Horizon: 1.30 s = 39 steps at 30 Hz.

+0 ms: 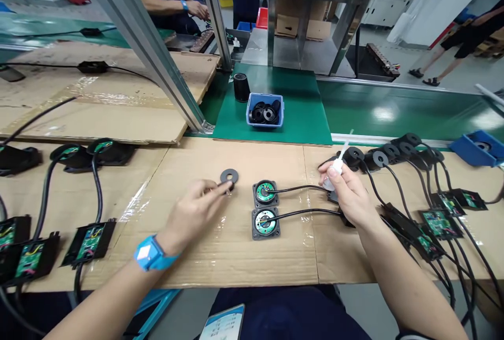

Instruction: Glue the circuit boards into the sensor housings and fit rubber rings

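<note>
My right hand (348, 187) is closed around a small white squeeze bottle (337, 165) with a thin nozzle that points up. My left hand (192, 214) has its thumb and forefinger pinched together beside a flat black ring (229, 175) on the cardboard. A small dark piece shows at those fingertips, too blurred to name. Between my hands lie two square black housings, one behind the other: a far housing (265, 193) and a near housing (265, 223). Each has a round green circuit board inside and a black cable running right, toward dark parts partly hidden by my right hand.
A blue bin (265, 123) of black rings and a black cup-shaped part (241, 88) stand on the green mat (303, 103). Cabled circuit boxes (90, 243) lie left, with more boxes (439, 224) right. A metal post (149, 40) rises at left. Other people stand beyond.
</note>
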{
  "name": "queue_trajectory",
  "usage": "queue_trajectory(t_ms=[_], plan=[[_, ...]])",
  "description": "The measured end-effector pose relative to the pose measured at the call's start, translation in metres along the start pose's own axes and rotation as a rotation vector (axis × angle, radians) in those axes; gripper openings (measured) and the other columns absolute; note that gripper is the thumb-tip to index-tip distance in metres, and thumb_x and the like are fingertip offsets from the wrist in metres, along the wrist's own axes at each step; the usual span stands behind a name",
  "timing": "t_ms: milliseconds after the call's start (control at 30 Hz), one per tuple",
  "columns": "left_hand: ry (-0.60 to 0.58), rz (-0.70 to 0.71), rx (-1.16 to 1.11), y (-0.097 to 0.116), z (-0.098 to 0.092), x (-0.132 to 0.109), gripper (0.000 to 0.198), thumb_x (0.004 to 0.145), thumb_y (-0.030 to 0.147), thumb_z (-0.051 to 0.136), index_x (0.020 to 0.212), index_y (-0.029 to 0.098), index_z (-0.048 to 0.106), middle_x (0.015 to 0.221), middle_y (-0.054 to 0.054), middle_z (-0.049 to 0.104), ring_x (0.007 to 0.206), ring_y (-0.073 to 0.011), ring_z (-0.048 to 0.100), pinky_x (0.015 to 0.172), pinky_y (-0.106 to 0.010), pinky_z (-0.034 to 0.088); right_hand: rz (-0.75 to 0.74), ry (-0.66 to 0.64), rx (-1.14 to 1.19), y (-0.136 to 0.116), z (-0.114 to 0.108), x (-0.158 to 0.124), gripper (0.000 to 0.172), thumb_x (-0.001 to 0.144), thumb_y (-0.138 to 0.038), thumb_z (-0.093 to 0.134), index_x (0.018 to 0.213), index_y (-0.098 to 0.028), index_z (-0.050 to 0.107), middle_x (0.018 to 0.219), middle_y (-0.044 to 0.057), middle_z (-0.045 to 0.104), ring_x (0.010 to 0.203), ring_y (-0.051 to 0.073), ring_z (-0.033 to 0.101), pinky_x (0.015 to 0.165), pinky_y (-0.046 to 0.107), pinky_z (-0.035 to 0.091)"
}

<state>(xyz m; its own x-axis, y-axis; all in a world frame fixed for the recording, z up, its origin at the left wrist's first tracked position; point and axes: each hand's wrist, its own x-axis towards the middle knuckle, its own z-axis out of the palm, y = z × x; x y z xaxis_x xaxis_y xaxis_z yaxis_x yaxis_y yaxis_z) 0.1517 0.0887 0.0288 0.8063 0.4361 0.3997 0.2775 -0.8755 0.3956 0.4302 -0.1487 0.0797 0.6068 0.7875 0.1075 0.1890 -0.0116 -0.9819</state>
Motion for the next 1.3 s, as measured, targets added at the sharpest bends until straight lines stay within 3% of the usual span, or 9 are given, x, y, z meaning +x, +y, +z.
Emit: queue_trajectory(t_ms=[100, 200, 300, 467, 633, 833, 967, 1133, 1300], plan=[[-0.050, 0.132, 0.014, 0.014, 0.003, -0.025, 0.031, 0.098, 0.044, 0.058, 0.120, 0.027, 0.072, 0.092, -0.007, 0.070, 0.082, -0.0207, 0.067, 0.077, -0.034, 0.056, 0.016, 0.018, 0.095, 0.001, 0.005, -0.007, 0.033, 0.101, -0.057, 0.049, 0.103, -0.025, 0.060, 0.079, -0.003, 0.057, 0.074, 0.013, 0.058, 0.074, 0.029, 0.049], [-0.045, 0.191, -0.014, 0.031, 0.005, -0.031, 0.056, 0.089, 0.058, 0.067, 0.133, 0.024, 0.062, 0.105, -0.011, 0.071, 0.095, -0.0267, 0.069, 0.086, -0.041, 0.057, 0.063, 0.047, 0.235, -0.004, 0.014, -0.016, 0.034, 0.101, -0.060, 0.045, 0.103, -0.027, 0.055, 0.076, -0.004, 0.058, 0.060, 0.011, 0.056, 0.058, 0.026, 0.049], [-0.072, 0.160, -0.184, 0.055, 0.012, -0.023, 0.076, 0.082, 0.064, 0.072, 0.139, 0.019, 0.050, 0.120, -0.015, 0.068, 0.110, -0.0304, 0.067, 0.095, -0.046, 0.057, 0.109, 0.081, 0.419, -0.008, 0.024, -0.027, 0.034, 0.098, -0.060, 0.051, 0.101, -0.027, 0.055, 0.066, -0.007, 0.053, 0.043, 0.007, 0.043, 0.043, 0.021, 0.037], [-0.182, 0.106, -0.341, 0.091, 0.035, -0.004, 0.049, 0.091, 0.043, 0.070, 0.132, 0.023, 0.050, 0.120, -0.010, 0.070, 0.109, -0.0267, 0.071, 0.091, -0.043, 0.060, 0.112, 0.099, 0.461, 0.000, 0.027, -0.031, 0.035, 0.097, -0.061, 0.052, 0.101, -0.026, 0.055, 0.060, -0.007, 0.051, 0.038, 0.006, 0.034, 0.039, 0.021, 0.028], [-0.206, 0.160, -0.393, 0.111, 0.042, 0.004, 0.048, 0.092, 0.039, 0.068, 0.132, 0.021, 0.047, 0.125, -0.012, 0.068, 0.117, -0.0278, 0.068, 0.100, -0.045, 0.058, 0.083, 0.199, 0.416, 0.013, 0.018, -0.016, 0.040, 0.095, -0.068, 0.049, 0.098, -0.028, 0.049, 0.054, -0.010, 0.047, 0.037, 0.007, 0.026, 0.037, 0.021, 0.021], [-0.146, 0.174, -0.420, 0.114, 0.035, 0.007, 0.055, 0.091, 0.029, 0.069, 0.138, 0.019, 0.041, 0.125, -0.013, 0.067, 0.114, -0.0264, 0.069, 0.097, -0.042, 0.060, 0.079, 0.244, 0.350, -0.005, 0.018, -0.006, 0.043, 0.090, -0.069, 0.056, 0.092, -0.029, 0.040, 0.055, -0.010, 0.047, 0.038, 0.007, 0.029, 0.038, 0.023, 0.024], [-0.098, 0.185, -0.432, 0.107, 0.033, 0.004, 0.047, 0.088, 0.028, 0.072, 0.126, 0.018, 0.045, 0.122, -0.016, 0.069, 0.112, -0.0275, 0.070, 0.093, -0.043, 0.061, 0.036, 0.236, 0.374, -0.019, 0.018, -0.006, 0.041, 0.088, -0.065, 0.064, 0.095, -0.030, 0.045, 0.058, -0.010, 0.043, 0.040, 0.007, 0.030, 0.039, 0.023, 0.026], [-0.089, 0.174, -0.381, 0.102, 0.030, 0.001, 0.042, 0.085, 0.025, 0.076, 0.119, 0.017, 0.052, 0.119, -0.014, 0.070, 0.110, -0.0262, 0.070, 0.090, -0.039, 0.060, 0.031, 0.248, 0.446, -0.015, 0.015, -0.011, 0.035, 0.082, -0.049, 0.078, 0.091, -0.029, 0.051, 0.053, -0.012, 0.036, 0.040, 0.006, 0.023, 0.037, 0.021, 0.023], [-0.047, 0.188, -0.439, 0.101, 0.033, 0.001, 0.053, 0.081, 0.017, 0.078, 0.126, 0.015, 0.049, 0.121, -0.016, 0.069, 0.113, -0.0283, 0.069, 0.094, -0.043, 0.056, 0.020, 0.247, 0.309, -0.007, 0.017, -0.020, 0.033, 0.085, -0.056, 0.071, 0.084, -0.028, 0.055, 0.050, -0.011, 0.031, 0.039, 0.007, 0.021, 0.036, 0.024, 0.022]])
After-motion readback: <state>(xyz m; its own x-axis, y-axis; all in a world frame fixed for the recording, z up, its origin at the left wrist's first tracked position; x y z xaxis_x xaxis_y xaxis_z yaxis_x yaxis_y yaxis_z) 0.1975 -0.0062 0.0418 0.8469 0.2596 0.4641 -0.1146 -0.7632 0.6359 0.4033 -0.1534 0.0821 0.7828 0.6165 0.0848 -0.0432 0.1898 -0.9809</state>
